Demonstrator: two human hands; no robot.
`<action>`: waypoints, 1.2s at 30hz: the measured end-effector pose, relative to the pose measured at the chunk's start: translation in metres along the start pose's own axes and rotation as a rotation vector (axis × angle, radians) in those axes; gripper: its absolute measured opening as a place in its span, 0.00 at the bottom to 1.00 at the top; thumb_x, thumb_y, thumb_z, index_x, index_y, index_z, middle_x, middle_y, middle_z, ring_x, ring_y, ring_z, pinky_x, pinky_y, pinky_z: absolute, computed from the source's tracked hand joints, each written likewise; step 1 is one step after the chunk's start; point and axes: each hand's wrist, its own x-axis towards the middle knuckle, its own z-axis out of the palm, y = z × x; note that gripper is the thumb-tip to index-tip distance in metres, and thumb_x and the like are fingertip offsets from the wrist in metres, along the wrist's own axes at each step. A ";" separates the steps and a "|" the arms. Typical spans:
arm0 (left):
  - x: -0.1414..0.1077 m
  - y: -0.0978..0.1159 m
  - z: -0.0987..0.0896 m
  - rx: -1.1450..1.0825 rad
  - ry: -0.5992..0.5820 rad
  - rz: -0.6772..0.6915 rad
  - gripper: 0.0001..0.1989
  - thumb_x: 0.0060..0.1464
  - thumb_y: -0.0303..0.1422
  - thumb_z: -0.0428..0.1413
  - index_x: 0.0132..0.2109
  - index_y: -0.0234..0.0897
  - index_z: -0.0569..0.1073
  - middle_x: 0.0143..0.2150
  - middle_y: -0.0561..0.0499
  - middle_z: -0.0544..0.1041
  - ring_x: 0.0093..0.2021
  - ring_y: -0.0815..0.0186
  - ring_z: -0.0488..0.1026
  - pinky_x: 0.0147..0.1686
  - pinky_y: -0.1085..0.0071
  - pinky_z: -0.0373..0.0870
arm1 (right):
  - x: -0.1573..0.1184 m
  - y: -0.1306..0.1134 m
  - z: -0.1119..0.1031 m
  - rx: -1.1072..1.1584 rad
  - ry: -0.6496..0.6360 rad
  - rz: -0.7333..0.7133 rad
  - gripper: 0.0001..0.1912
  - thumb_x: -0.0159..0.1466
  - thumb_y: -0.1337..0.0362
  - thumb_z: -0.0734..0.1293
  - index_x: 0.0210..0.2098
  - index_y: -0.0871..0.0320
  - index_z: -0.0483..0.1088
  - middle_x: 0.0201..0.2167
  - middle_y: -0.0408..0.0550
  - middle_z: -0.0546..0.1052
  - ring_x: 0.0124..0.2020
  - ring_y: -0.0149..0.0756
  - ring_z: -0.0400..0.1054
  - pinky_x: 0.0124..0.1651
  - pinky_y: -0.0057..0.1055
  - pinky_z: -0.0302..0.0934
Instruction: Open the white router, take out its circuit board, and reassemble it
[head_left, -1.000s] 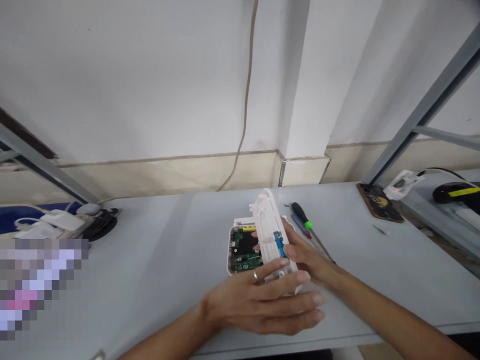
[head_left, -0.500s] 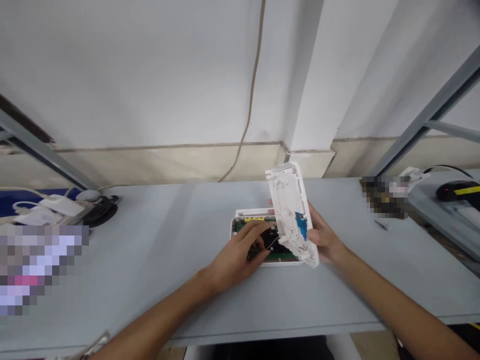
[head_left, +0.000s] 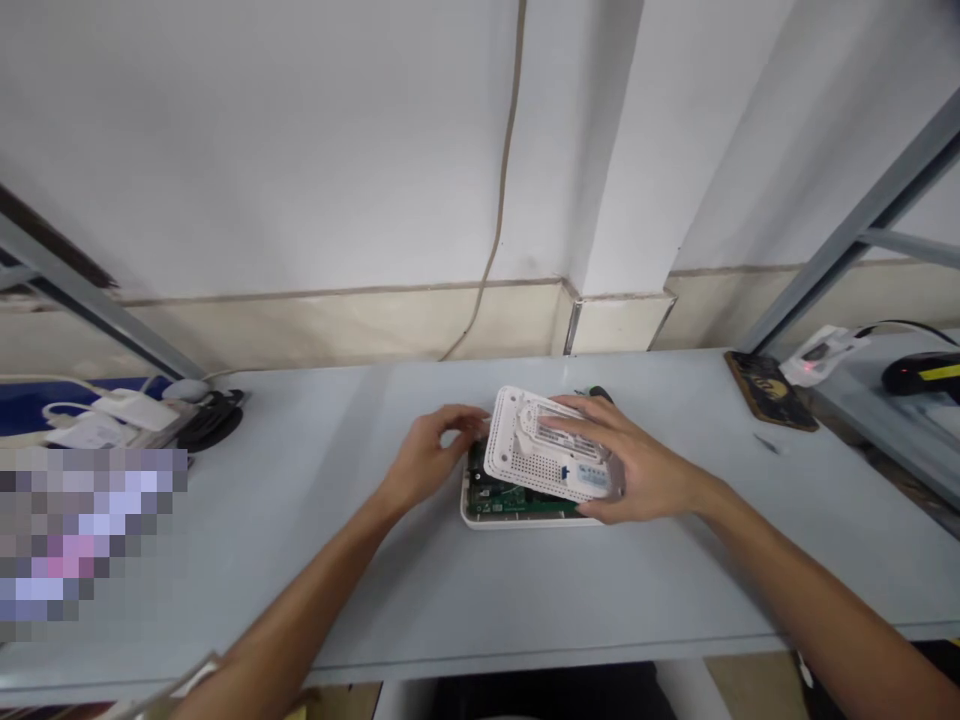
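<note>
A white vented cover (head_left: 544, 450) with printed labels is tilted over an open white housing (head_left: 480, 522) on the table. Part of a green circuit board (head_left: 510, 500) shows under the cover. My right hand (head_left: 626, 455) grips the cover from its right side, fingers across its outer face. At the upper left corner of the housing is my left hand (head_left: 431, 455), its thumb and fingertips pinched together; what they hold, if anything, is too small to make out.
The pale blue table (head_left: 405, 590) carries white adapters (head_left: 135, 408) and a black round object (head_left: 210, 425) at left. On the right are a dark patterned phone-like item (head_left: 771, 390), a small pointed object (head_left: 769, 443) and a black device (head_left: 922, 375).
The cover has turned from nearly upright, inner side showing, to lying over the housing with its outer face up. My left hand has moved from the board's middle to the upper left corner.
</note>
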 end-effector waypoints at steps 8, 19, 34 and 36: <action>-0.004 0.002 -0.018 -0.050 -0.231 0.040 0.25 0.66 0.46 0.59 0.66 0.48 0.69 0.66 0.43 0.72 0.62 0.54 0.73 0.61 0.51 0.73 | 0.003 -0.009 0.006 -0.162 -0.107 -0.016 0.47 0.54 0.60 0.78 0.71 0.38 0.64 0.77 0.48 0.52 0.74 0.58 0.50 0.72 0.62 0.50; -0.009 0.013 -0.018 0.175 -0.475 0.222 0.59 0.47 0.46 0.73 0.77 0.54 0.49 0.70 0.41 0.61 0.69 0.43 0.59 0.66 0.38 0.65 | 0.006 -0.003 0.016 -0.206 -0.049 -0.144 0.41 0.58 0.53 0.76 0.69 0.44 0.66 0.77 0.51 0.55 0.74 0.55 0.55 0.71 0.59 0.55; -0.005 0.022 -0.017 0.251 -0.497 0.210 0.56 0.43 0.54 0.72 0.74 0.48 0.57 0.63 0.42 0.65 0.65 0.43 0.61 0.65 0.40 0.66 | -0.005 -0.003 -0.008 -0.139 -0.093 0.013 0.55 0.56 0.47 0.78 0.76 0.44 0.52 0.68 0.55 0.65 0.68 0.55 0.59 0.70 0.57 0.57; -0.005 0.021 -0.015 0.269 -0.487 0.220 0.55 0.43 0.54 0.72 0.73 0.49 0.58 0.63 0.42 0.65 0.64 0.43 0.61 0.64 0.41 0.66 | -0.005 -0.001 -0.009 -0.137 -0.093 0.018 0.54 0.57 0.46 0.78 0.76 0.44 0.53 0.69 0.54 0.64 0.69 0.56 0.58 0.71 0.57 0.56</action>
